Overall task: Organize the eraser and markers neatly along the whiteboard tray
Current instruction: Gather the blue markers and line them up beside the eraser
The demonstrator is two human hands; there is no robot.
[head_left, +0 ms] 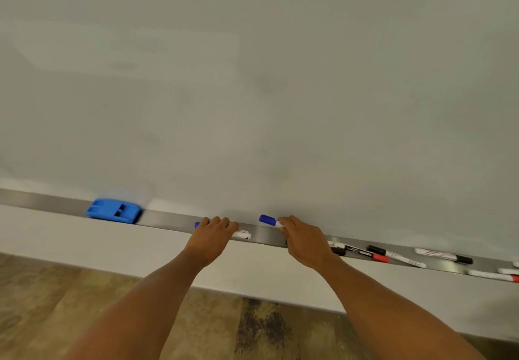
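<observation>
Whiteboard tray (168,217): each hand (214,233) (302,240) grips one blue-capped marker (241,234) (268,220).

Two bare forearms, no sleeves, left hand (211,237) and right hand (304,243) ungloved.

Blue eraser (113,210); blue-capped marker (268,220) (white barrel); silver tray (168,216).

The markers (404,258) in the tray carry dark print, too blurred to read.
</observation>
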